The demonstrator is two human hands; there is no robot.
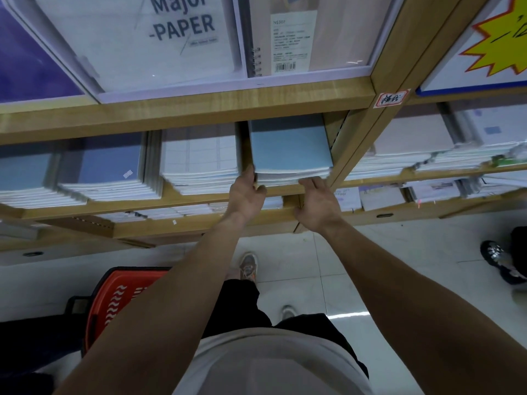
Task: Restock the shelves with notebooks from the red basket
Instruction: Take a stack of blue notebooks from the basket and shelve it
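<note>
Both hands reach into a wooden shelf (182, 95) at a stationery shop. The left hand (245, 195) has its fingers against the front left corner of a stack of light blue notebooks (291, 146), while the right hand (318, 203) rests with loosely spread fingers at the stack's front edge. The two hands are apart, neither closed around a notebook; whether the fingertips press on the stack or only touch it cannot be told.

The stack sits in the rightmost bay of the middle tier, hard against the wooden upright (368, 132). To its left lie a stack of white ruled notebooks (199, 155) and, further along, darker blue notebooks (108, 163). The step in hand looks to be squaring up a batch just set on the shelf, nudging it back and into line. If so, the next move calls for a turn back and down to the red basket (114, 303), which stands on the floor beside the person's left leg, its contents hidden behind the left forearm.

Above the stocked tier, larger pads stand face-out behind a clear rail, one marked "Major PAPER" (182, 27). A yellow starburst price sign (502, 38) hangs at upper right. More paper goods fill the neighbouring bay and the tier below. The floor (356, 269) is glossy pale tile, and a second person's dark shoe (496, 255) shows at the right edge.
</note>
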